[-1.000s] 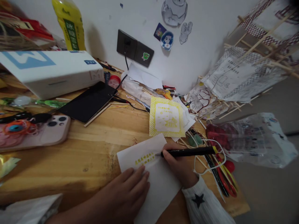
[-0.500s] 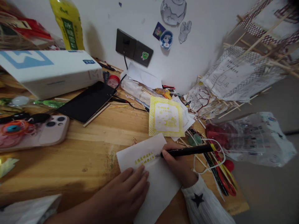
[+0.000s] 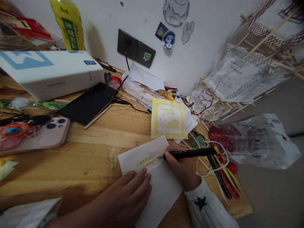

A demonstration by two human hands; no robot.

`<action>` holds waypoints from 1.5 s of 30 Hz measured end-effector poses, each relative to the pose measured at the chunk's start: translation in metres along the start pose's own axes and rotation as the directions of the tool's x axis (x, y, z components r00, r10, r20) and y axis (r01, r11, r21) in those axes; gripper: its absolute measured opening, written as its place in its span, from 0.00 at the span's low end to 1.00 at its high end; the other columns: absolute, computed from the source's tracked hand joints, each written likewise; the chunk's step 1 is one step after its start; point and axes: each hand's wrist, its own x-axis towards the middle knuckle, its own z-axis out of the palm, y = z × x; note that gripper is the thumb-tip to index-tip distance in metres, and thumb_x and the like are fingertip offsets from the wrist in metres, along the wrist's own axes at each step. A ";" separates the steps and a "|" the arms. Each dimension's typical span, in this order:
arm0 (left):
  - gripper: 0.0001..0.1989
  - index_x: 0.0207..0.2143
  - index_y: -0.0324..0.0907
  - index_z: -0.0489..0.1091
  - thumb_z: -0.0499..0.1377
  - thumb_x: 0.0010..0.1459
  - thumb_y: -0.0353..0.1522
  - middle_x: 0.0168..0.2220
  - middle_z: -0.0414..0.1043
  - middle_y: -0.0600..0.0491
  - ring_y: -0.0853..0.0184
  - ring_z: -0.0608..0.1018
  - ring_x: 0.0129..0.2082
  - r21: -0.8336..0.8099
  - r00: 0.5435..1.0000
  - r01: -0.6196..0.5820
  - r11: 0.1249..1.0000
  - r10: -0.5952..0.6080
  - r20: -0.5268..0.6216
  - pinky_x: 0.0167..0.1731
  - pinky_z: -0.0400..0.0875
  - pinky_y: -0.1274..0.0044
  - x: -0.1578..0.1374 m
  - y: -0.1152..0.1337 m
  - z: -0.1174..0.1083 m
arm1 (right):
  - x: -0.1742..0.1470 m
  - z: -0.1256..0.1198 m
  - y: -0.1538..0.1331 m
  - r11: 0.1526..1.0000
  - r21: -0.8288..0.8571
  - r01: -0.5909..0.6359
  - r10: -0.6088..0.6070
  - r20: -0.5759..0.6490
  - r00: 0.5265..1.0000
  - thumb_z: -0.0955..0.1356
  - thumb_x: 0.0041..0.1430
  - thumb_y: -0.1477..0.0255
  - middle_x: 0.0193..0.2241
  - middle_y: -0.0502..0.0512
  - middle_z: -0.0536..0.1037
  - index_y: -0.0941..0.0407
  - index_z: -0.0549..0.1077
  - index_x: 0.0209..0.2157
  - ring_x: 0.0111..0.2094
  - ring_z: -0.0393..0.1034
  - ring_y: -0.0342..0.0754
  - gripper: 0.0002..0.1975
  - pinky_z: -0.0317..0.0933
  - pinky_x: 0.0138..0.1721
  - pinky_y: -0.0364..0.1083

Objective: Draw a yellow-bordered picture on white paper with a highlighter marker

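Note:
My right hand [image 3: 178,164] is closed around a black marker [image 3: 192,153] with a yellow end, its tip at the end of the written lines. Under it lies a white sheet of paper [image 3: 161,186] bearing two short rows of yellow characters [image 3: 147,161]. My left hand [image 3: 133,193] rests flat on the sheet's left side, fingers stretched out and holding nothing. Just beyond the sheet is a square paper with a yellow patterned border and drawing [image 3: 168,118], lying partly over another white paper.
At left are a pink phone [image 3: 53,134], a black tablet [image 3: 87,103] and a white box [image 3: 66,76]. Wooden sticks, scissors [image 3: 230,183] and a clear plastic bag [image 3: 266,142] crowd the right edge. A stick frame with drawn papers [image 3: 239,74] stands at the back right.
Almost nothing differs. Both hands, the marker and the sheet hold nearly the same positions.

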 end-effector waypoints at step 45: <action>0.14 0.48 0.37 0.72 0.53 0.63 0.32 0.54 0.70 0.44 0.55 0.69 0.54 -0.014 1.000 -0.017 1.000 0.017 -0.001 0.53 0.58 0.65 -0.001 0.000 -0.002 | 0.001 -0.003 0.003 0.998 -0.011 -0.057 0.056 -0.078 0.995 0.65 0.52 0.72 0.21 0.48 0.69 0.52 0.69 0.23 0.26 0.65 0.47 0.06 0.62 0.30 0.45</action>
